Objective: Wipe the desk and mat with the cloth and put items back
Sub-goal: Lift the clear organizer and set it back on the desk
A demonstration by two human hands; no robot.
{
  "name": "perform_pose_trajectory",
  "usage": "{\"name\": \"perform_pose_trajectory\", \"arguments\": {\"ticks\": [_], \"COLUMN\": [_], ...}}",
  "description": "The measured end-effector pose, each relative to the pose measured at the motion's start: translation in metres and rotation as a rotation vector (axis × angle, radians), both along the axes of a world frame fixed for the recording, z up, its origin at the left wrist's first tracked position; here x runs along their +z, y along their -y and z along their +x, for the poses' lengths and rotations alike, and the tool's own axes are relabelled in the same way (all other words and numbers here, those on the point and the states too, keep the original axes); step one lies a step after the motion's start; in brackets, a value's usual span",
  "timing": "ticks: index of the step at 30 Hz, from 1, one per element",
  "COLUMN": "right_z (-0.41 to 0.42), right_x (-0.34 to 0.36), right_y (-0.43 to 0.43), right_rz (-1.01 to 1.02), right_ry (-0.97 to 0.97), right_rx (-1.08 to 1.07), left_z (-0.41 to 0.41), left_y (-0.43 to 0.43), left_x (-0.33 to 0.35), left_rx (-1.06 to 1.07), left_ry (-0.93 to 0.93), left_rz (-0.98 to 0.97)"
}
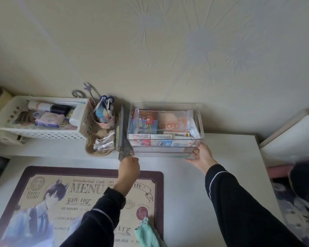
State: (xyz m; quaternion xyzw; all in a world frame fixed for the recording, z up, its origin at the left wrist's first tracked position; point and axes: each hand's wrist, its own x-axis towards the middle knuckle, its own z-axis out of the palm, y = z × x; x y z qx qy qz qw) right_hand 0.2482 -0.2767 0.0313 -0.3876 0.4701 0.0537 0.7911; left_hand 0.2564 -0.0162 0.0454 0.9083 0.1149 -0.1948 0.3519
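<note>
A clear plastic box (pixel 165 139) filled with small cartons and cards stands at the back of the white desk (pixel 185 184), against the wall. My right hand (pixel 201 155) grips its front right corner. My left hand (pixel 129 165) pinches the near end of a grey zip pouch (pixel 124 150) wedged upright beside the box's left side. A printed desk mat (pixel 43 193) with a menu design lies at the front left. The mint-green cloth (pixel 146 232) lies crumpled on the mat's right edge, near my left sleeve.
A white perforated basket (pixel 39 120) of toiletries sits on a raised shelf at the back left. Beside it are a fabric pen holder (pixel 104 114) with scissors and a small woven tray (pixel 100 148) of wrapped items. A white panel (pixel 292 138) leans at the right.
</note>
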Motion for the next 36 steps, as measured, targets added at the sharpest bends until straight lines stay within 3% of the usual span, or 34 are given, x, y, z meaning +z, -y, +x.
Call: {"name": "perform_pose_trajectory", "arguments": {"ticks": [3,6,8,22,36], "right_z": [0.003,0.006,0.009,0.009,0.018], "right_x": [-0.004,-0.006,-0.009,-0.007,0.004], "right_y": [0.001,-0.001,-0.002,-0.006,-0.003], "right_rz": [-0.013,-0.035,-0.058,-0.039,-0.026], "right_ry": [-0.018,-0.033,-0.046,-0.046,-0.008], "right_rx": [0.020,0.041,0.028,-0.081,-0.070], "left_z": [0.015,0.035,0.044,0.048,0.062], "left_y": [0.008,0.018,0.023,0.028,0.033], "left_x": [-0.015,-0.021,-0.024,-0.030,-0.015], "left_rx": [0.238,0.573,0.663,0.761,0.658], "left_ry": [-0.317,-0.449,-0.461,-0.470,-0.524], "left_rz": [-0.295,-0.716,-0.857,-0.953,-0.989]}}
